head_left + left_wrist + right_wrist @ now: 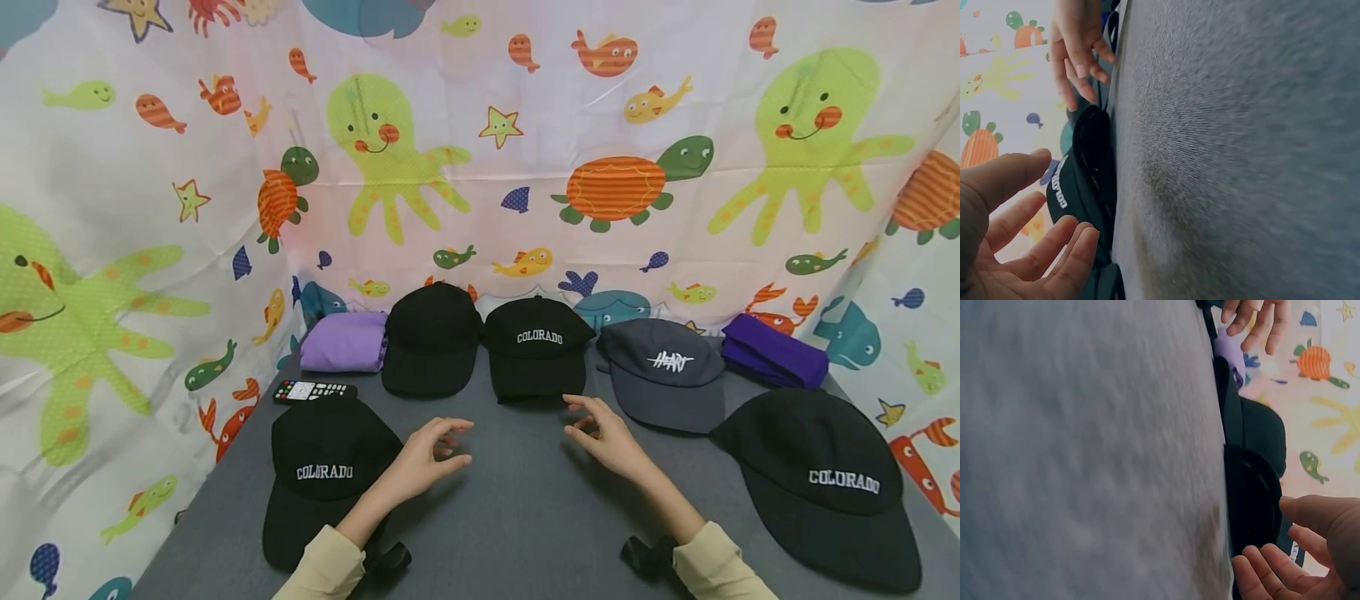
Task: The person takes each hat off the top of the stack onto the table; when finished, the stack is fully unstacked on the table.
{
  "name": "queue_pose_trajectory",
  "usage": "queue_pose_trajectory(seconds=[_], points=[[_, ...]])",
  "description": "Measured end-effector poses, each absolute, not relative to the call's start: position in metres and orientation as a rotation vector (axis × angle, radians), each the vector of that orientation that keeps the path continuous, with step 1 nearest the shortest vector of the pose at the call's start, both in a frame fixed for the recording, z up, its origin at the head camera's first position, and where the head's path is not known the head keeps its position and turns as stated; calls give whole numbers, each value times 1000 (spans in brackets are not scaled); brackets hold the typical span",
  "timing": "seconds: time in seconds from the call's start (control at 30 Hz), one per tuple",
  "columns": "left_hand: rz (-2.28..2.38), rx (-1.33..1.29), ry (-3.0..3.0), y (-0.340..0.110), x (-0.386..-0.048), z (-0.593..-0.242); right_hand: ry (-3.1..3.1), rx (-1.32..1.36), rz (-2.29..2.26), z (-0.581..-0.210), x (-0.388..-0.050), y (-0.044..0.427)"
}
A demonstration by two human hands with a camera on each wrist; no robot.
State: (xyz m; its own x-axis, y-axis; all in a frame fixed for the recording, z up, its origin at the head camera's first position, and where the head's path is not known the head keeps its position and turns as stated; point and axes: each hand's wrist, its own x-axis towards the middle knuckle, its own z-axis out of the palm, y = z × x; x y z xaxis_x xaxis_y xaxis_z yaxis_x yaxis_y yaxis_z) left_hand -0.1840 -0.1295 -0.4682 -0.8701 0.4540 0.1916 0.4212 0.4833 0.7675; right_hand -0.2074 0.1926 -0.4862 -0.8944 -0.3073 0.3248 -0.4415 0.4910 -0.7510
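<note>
In the head view my left hand (427,454) hovers with loosely bent fingers over the grey table, beside a black COLORADO cap (330,442) at the left. Nothing lies between its fingers. My right hand (606,435) is also held in the air with relaxed fingers, just in front of another black COLORADO cap (538,346) at the back middle. It grips nothing either. A plain black cap (432,333) stands left of that cap, and a dark grey cap (663,371) reading HEART stands right of it. A third black COLORADO cap (821,475) lies at the right.
A folded lilac cloth (343,342) sits at the back left, with a black remote control (315,391) in front of it. A folded dark purple cloth (775,350) lies at the back right. A printed curtain (465,208) encloses the grey table (517,517).
</note>
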Motion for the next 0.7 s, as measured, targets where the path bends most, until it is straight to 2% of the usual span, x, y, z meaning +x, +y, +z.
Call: queue_pose_trajectory(seconds=[0.7], points=[[1317, 744, 2727, -89, -249, -474, -2608, 522, 1217, -483, -253, 204]])
